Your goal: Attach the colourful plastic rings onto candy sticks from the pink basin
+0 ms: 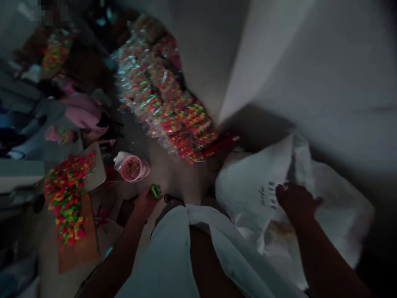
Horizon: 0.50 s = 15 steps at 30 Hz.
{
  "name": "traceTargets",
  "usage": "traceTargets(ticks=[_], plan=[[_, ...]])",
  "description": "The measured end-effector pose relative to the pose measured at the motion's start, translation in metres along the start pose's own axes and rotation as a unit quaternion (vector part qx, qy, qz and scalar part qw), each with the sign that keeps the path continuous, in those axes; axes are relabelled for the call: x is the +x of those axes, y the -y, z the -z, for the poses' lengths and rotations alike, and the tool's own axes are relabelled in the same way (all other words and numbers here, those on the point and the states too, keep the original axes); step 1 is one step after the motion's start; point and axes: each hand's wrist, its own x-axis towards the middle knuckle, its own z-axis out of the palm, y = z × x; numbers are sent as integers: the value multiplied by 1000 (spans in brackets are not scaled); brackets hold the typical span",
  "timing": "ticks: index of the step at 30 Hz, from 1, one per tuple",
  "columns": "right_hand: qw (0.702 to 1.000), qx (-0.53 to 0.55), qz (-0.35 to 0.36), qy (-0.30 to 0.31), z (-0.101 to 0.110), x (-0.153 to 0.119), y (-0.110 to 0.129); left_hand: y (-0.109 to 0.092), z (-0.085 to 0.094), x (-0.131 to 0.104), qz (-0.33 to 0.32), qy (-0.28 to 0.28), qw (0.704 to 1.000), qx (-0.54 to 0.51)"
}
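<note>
My left hand is low at the centre-left, its fingers closed on a small green object. A pink bucket filled with small brownish pieces stands just beyond it. On the right, my right hand is over a large white sack with dark printed lettering, near its folded upper part. The fingers of that hand are dark and blurred, and whether they grip the sack cannot be made out.
Clear bags of colourful pieces are piled by the wall, beside a red object. Bright pieces cover a brown board at left. A person in pink is at upper left.
</note>
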Motion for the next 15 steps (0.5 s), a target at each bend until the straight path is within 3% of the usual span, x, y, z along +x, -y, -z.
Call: traceTargets(ticks=[3,5,7,10,12,15], plan=[[984,71,161,34,-4,-22,97,-27,42,-7,-68,4,997,-44],[950,129,272,82,-4,-69,184,-45,66,-14,-109,28,992,-65],[898,163,371,170,-8,-140,275,-63,92,-24,-139,44,986,-74],[819,201,444,302,-23,-264,391,-86,138,-41,-180,40,981,-58],[752,223,489,382,-39,-336,445,-99,170,-51,-206,23,977,-46],[693,248,539,410,-69,-409,501,-114,216,-66,-244,0,969,-41]])
